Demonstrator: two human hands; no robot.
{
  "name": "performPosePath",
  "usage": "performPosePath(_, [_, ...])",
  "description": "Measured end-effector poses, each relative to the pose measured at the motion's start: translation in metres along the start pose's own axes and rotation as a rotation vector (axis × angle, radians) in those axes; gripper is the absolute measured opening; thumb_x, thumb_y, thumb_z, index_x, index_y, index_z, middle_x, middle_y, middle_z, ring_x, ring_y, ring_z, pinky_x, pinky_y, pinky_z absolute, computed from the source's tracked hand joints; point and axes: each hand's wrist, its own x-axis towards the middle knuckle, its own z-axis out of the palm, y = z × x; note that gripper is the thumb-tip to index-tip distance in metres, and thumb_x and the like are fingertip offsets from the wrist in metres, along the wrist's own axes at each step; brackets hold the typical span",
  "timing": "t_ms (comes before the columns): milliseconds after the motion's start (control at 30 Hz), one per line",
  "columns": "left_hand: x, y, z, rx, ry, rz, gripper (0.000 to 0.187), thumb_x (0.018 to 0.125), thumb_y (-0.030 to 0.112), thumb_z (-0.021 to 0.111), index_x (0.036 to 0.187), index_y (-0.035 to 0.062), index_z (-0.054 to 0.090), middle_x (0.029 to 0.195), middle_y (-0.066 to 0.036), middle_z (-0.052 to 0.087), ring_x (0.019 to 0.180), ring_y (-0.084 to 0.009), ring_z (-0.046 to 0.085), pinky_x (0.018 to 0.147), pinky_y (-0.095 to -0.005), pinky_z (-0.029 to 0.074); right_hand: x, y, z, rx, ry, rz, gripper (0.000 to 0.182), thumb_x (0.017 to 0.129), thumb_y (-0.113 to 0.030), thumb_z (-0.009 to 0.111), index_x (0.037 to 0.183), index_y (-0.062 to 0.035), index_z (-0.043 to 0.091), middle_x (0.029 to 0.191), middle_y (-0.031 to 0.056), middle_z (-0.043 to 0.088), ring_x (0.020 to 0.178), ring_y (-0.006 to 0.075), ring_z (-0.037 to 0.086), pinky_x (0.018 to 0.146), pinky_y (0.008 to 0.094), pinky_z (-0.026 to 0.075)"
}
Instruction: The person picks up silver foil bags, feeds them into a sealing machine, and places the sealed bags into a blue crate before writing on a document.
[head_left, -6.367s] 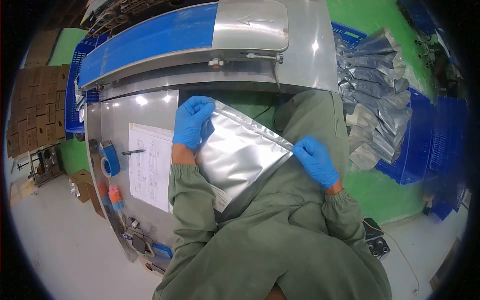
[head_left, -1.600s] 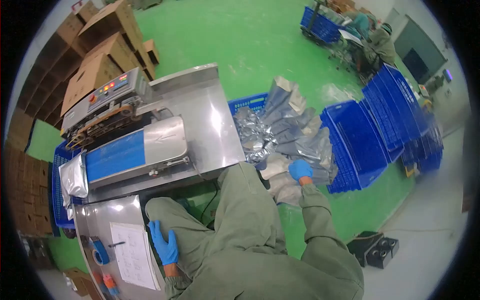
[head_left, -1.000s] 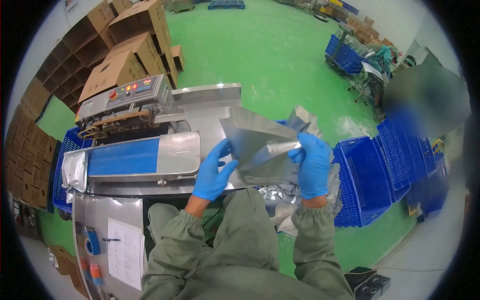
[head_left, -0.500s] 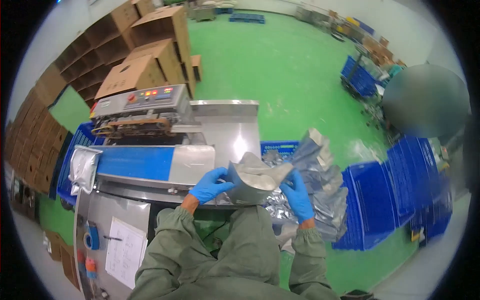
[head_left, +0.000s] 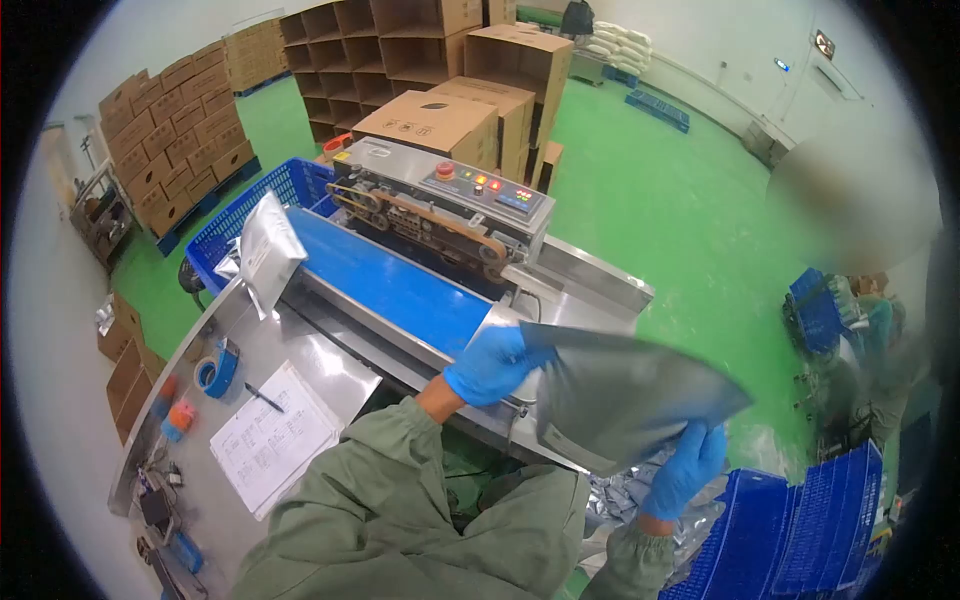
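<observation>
I hold a silver foil pouch (head_left: 625, 400) in the air between both gloved hands, just off the near end of the blue conveyor belt (head_left: 385, 285). My left hand (head_left: 490, 362) pinches its upper corner; my right hand (head_left: 688, 468) closes on the lower edge. Its mouth, I think, faces the sealer (head_left: 445, 200); best kept flat and level with the belt.

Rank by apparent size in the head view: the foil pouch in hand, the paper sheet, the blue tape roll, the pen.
1. foil pouch, though nearness to the camera enlarges it
2. paper sheet
3. blue tape roll
4. pen, longer than the roll is wide, but far thinner
</observation>
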Motion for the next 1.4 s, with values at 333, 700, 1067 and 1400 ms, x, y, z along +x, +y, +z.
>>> performPosePath(333, [0.018,-0.167,-0.058,-0.109,0.314,-0.759,0.025,0.088,0.022,0.053,0.089,-0.0004,0.063,0.076,-0.006,0.061,0.068,-0.012,0.056,0.062,-0.0257,0.046,-0.012,0.104,0.146,0.106,-0.24,0.251,0.025,0.085,-0.013,0.053,0.062,-0.0055,0.048,0.061,-0.0038,0.042,0.06,0.0059,0.038,0.052,0.0243,0.031])
performPosePath(700, [0.011,-0.158,-0.047,-0.469,0.369,-0.99,0.022,0.084,0.025,0.053,0.074,0.0061,0.057,0.059,-0.007,0.052,0.04,-0.0186,0.047,0.036,-0.032,0.038,-0.027,0.148,0.156,0.002,-0.235,0.316,0.022,0.084,-0.012,0.051,0.063,-0.0025,0.052,0.062,-0.0015,0.043,0.061,0.01,0.039,0.056,0.0284,0.032])
performPosePath(1067, [0.017,-0.184,-0.051,-0.471,0.365,-1.04,0.025,0.084,0.021,0.051,0.078,-0.0008,0.062,0.072,-0.009,0.06,0.064,-0.0175,0.057,0.059,-0.0335,0.048,-0.023,0.166,0.168,0.003,-0.253,0.379,0.024,0.084,-0.013,0.051,0.067,0.0033,0.055,0.064,0.0056,0.05,0.062,0.0145,0.044,0.059,0.0314,0.037])
performPosePath(1400, [0.019,-0.197,-0.123,-0.199,0.34,-1.087,0.028,0.084,0.022,0.052,0.085,-0.0037,0.063,0.075,-0.012,0.061,0.066,-0.019,0.057,0.062,-0.0338,0.047,-0.026,0.162,0.222,-0.12,-0.512,0.188,0.03,0.084,-0.019,0.052,0.069,0.0055,0.058,0.06,0.0103,0.054,0.059,0.0149,0.044,0.058,0.0323,0.038])
